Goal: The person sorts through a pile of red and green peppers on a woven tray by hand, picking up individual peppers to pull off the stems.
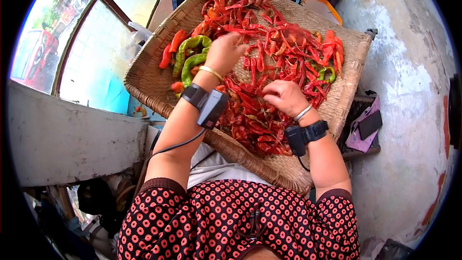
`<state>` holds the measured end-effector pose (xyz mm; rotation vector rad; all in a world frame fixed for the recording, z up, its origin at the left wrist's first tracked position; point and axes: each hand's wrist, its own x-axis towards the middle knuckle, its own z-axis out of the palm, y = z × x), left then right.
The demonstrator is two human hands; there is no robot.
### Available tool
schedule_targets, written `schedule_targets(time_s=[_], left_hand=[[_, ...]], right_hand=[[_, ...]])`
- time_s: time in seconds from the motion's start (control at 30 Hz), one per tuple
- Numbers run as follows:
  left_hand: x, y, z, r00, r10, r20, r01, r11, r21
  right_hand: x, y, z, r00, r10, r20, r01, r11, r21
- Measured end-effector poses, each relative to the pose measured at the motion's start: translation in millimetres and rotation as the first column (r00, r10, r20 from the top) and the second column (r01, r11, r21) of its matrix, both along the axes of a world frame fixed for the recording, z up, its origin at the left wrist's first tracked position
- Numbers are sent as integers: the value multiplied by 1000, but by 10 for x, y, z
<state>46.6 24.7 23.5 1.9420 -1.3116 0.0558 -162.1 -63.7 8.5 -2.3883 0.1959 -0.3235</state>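
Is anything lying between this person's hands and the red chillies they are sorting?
Nothing visible does. The left hand and the right hand both rest directly on the red chillies spread across the woven tray; the green chillies lie off beside the left hand.

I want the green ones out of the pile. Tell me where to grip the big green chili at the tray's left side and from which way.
Grip the big green chili at its upper bend, coming from the tray's left edge. That curved part lies exposed on bare weave, while its right side meets the red chilies and the left hand hovers there. Probably pinch across its narrow width.
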Motion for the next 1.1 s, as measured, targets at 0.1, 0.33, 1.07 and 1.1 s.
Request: schedule_targets(time_s=[0.1, 0.33, 1.07, 1.1], left_hand=[[-202, 23, 70, 983, -129, -131, 160, 950, 267], [-240, 25, -180, 861, -495, -118, 465, 671, 578], [-41, 79, 96, 881, -357, -310, 434, 871, 230], [-14, 73, 132, 898, -303, -318, 365, 918, 156]], right_hand=[[53, 233, -13, 985, 166, -37, -169, 980, -105], [86, 447, -210, 983, 98, -155, -165, 842, -513], [-145, -239, 40, 982, -67, -179, 120, 946, 302], [-145, -249, 16, 984, -75, -162, 123, 943, 310]])
